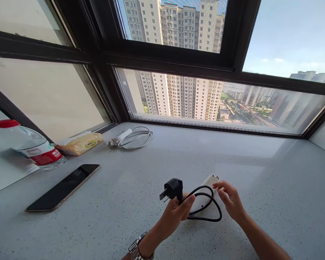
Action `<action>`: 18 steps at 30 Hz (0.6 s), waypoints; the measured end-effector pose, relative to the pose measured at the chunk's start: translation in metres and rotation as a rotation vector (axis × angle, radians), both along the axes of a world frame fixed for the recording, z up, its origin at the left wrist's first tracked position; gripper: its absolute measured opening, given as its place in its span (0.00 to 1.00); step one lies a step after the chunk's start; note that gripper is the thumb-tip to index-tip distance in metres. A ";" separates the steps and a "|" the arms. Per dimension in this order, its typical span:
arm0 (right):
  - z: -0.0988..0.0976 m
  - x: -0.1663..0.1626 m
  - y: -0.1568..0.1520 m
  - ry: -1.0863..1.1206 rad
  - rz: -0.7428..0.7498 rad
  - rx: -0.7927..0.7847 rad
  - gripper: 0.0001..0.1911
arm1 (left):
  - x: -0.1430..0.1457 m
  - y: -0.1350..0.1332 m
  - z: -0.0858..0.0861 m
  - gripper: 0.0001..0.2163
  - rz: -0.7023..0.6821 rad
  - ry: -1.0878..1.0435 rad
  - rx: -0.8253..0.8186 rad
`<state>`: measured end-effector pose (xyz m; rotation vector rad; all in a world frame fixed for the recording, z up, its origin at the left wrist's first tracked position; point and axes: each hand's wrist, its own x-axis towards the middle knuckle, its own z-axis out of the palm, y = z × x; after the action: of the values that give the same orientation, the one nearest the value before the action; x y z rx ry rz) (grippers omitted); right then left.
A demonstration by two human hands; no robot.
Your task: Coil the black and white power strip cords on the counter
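As I look across the surface (119, 202) from afar, a white power strip (200, 201) sits between my hands: the right hand (231, 203) beside it, fingers parted, the left hand (176, 213) clamped on the black cord (219, 209) behind its plug (174, 188).

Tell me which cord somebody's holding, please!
The black cord, gripped in the left hand close to its black plug. The white cord lies loosely coiled farther back, untouched.

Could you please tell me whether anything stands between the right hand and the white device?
Nothing visible blocks the right hand from the far end of the white device; the black cable, held by the left hand, loops over its middle.
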<state>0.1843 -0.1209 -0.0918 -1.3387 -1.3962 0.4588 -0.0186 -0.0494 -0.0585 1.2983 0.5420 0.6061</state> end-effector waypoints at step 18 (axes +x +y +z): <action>0.036 0.032 0.063 -0.311 0.277 -0.612 0.35 | 0.017 0.048 -0.023 0.25 0.215 0.523 0.151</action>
<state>0.2160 -0.0575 -0.0562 -1.7634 -1.7942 0.9508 -0.0016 -0.0010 -0.0819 1.5622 1.0928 0.4860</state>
